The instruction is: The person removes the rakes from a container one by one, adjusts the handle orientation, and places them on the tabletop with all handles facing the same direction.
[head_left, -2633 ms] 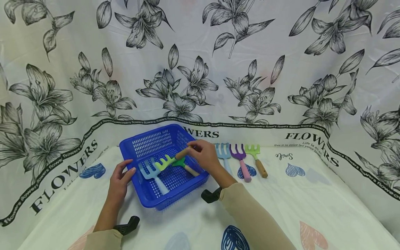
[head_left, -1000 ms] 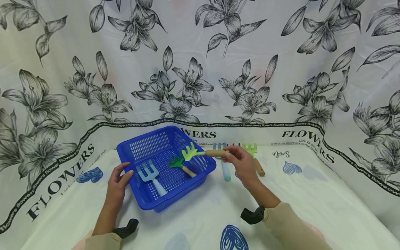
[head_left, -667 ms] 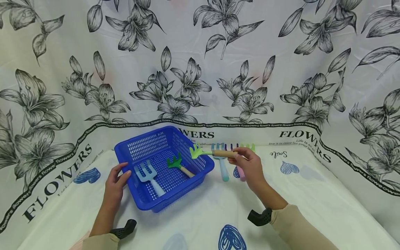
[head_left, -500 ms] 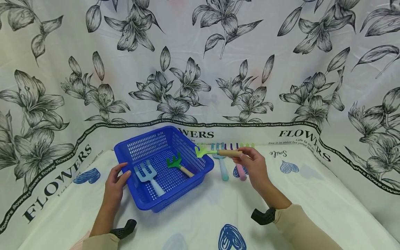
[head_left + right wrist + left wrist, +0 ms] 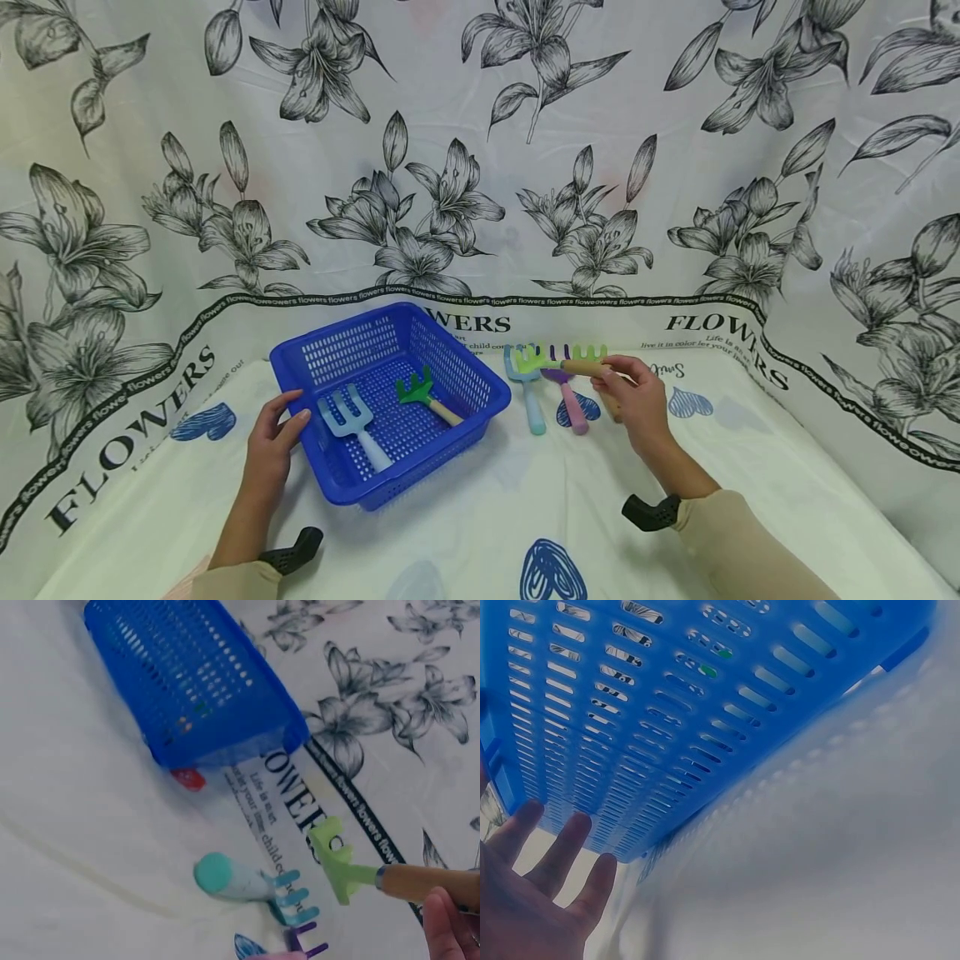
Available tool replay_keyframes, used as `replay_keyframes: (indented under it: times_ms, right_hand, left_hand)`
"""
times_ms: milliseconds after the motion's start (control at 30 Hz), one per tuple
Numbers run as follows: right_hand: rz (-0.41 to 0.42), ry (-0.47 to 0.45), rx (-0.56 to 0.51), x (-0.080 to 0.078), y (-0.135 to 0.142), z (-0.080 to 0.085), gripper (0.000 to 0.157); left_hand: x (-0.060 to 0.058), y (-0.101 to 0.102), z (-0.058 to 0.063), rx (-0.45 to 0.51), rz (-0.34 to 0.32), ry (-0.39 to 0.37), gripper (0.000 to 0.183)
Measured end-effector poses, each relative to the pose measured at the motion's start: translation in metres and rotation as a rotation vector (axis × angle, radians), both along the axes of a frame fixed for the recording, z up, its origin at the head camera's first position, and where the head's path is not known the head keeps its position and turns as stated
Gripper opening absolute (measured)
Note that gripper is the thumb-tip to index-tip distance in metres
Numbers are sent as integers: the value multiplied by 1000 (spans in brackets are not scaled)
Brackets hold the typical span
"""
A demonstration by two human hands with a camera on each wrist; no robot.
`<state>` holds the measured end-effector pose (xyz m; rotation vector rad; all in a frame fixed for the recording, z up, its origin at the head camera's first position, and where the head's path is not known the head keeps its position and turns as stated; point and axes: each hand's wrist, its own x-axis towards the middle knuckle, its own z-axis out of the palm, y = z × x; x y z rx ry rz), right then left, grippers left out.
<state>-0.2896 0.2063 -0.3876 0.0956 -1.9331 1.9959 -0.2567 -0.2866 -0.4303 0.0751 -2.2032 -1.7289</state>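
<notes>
My left hand holds the near-left rim of a blue plastic basket, thumb and index finger at the rim; in the left wrist view the other fingers spread along its perforated outer wall. My right hand pinches the wooden handle end of a light green hand rake, held level over the row of tools right of the basket, head pointing left. Inside the basket lie a pale blue hand fork and a dark green rake with a wooden handle.
On the cloth right of the basket lie a light blue fork and a purple fork with a pink handle. Another light green rake is partly hidden behind the right hand. A flower-print curtain stands behind.
My right hand has lifted the light green rake out of the basket and carried it right, over the row of tools. My left hand has stayed at the basket rim.
</notes>
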Motion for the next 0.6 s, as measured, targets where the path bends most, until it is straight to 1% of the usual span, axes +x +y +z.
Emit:
replay_keyframes:
  times_ms: [67, 167, 400, 600]
  right_hand:
    - [-39, -8, 42, 0, 4, -1, 28]
    - [-87, -8, 77, -1, 8, -3, 26]
    - [-196, -17, 77, -2, 17, -7, 24]
    - [-274, -35, 132, -2, 24, -12, 25]
  left_hand:
    - [0, 0, 0, 7, 0, 2, 57]
    - [0, -1, -1, 11, 3, 2, 56]
    - [-1, -2, -4, 15, 8, -16, 56]
    - [-2, -1, -3, 9, 5, -15, 57]
